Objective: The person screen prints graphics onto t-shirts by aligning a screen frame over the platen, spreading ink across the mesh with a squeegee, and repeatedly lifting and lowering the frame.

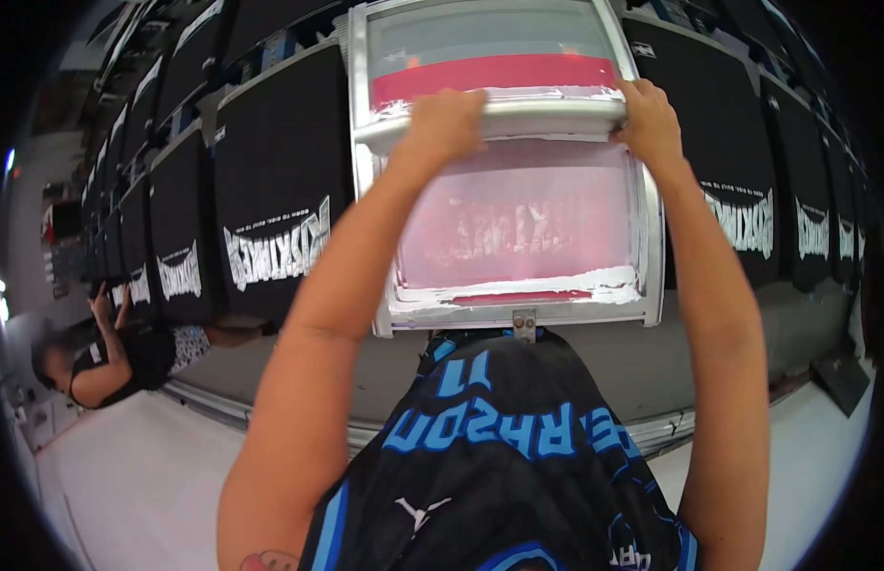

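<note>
Both arms reach forward over a screen printing frame (368, 314) with a pale metal border and a pink mesh. A long squeegee (547, 118) lies across the frame's upper part. My left hand (445, 128) is closed round the squeegee's left end, slightly blurred. At its right end, my right hand (648, 119) grips with the fingers bent over the top. White ink (547, 288) forms a thick band along the mesh's near edge, with more just beyond the squeegee. Pale lettering shows through the middle of the mesh.
Black shirts with white lettering lie in rows on both sides, including one shirt (280, 181) left of the frame and another (713, 152) right of it. A metal clamp (525, 325) sits at the frame's near edge. Another person (128, 357) is at the far left.
</note>
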Tool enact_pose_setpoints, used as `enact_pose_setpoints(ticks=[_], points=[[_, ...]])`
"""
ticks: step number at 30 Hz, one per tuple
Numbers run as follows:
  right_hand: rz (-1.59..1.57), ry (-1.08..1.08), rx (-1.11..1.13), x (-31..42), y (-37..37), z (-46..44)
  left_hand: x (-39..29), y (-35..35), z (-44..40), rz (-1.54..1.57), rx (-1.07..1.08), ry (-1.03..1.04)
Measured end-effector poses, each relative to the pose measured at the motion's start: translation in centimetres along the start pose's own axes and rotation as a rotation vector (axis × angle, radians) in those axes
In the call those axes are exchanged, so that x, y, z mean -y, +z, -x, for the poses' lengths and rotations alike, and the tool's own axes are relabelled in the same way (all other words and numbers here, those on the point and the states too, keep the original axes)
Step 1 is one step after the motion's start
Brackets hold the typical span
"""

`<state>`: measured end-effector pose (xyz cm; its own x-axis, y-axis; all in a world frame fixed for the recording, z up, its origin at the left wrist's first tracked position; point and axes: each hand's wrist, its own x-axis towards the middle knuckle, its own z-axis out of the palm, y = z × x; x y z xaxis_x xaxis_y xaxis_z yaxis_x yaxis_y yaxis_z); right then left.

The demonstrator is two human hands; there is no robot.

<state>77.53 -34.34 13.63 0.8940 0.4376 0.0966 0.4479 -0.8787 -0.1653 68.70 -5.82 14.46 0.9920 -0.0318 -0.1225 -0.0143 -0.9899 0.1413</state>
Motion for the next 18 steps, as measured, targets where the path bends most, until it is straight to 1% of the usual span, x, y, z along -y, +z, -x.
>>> enact_pose_setpoints(ticks=[1, 2, 3, 4, 5, 6, 7, 8, 10, 11, 13, 14, 16, 17, 18], points=[[0.011, -0.105, -0.338, 0.4, 0.4, 1.8, -2.4, -0.3, -0.2, 0.023, 0.037, 0.03], [-0.079, -0.078, -0.406, 1.7, -0.2, 4.4, -3.9, -0.6, -0.6, 0.048, 0.071, 0.059], [-0.138, -0.054, -0.442, 2.7, -0.5, 7.4, -3.4, -0.8, -1.5, 0.053, 0.067, 0.077], [-0.327, 0.056, -0.271, 3.8, -1.4, 11.0, -1.7, -1.0, -2.8, 0.117, 0.094, 0.104], [-0.713, 0.295, 0.01, 4.9, -1.7, 14.8, -0.3, -1.4, -3.6, 0.176, 0.124, 0.135], [-1.025, 0.448, 0.416, 4.8, -1.4, 18.1, 0.7, -1.7, -4.0, 0.175, 0.098, 0.146], [-1.178, 0.532, 0.732, 5.0, 0.0, 21.7, 1.4, -2.1, -4.4, 0.17, 0.07, 0.159], [-1.148, 0.623, 1.087, 5.8, 0.0, 23.4, 1.5, -2.8, -4.5, 0.159, 0.07, 0.186], [-1.041, 0.513, 0.964, 8.1, 4.0, 28.9, 0.9, -3.8, -4.1, 0.276, -0.022, 0.132], [-1.058, 0.528, 0.948, 9.4, 5.5, 29.7, 0.6, -3.5, -4.2, 0.267, -0.014, 0.154], [-1.527, 0.586, 0.733, 12.0, 7.2, 30.4, 0.3, -1.9, -4.4, 0.186, -0.066, 0.13], [-1.539, 0.581, 0.716, 12.0, 7.5, 30.4, -0.1, -1.3, -3.8, 0.173, -0.071, 0.144], [-1.139, 0.589, 0.838, 11.7, 8.1, 29.8, -1.2, -0.1, -1.9, 0.016, -0.045, 0.137], [-1.107, 0.54, 0.767, 11.9, 7.9, 29.8, -1.9, 0.1, -1.0, 0.022, -0.045, 0.108], [-1.114, 0.544, 0.76, 11.9, 7.7, 29.9, -2.4, 0.3, -0.1, 0.016, -0.044, 0.117]])
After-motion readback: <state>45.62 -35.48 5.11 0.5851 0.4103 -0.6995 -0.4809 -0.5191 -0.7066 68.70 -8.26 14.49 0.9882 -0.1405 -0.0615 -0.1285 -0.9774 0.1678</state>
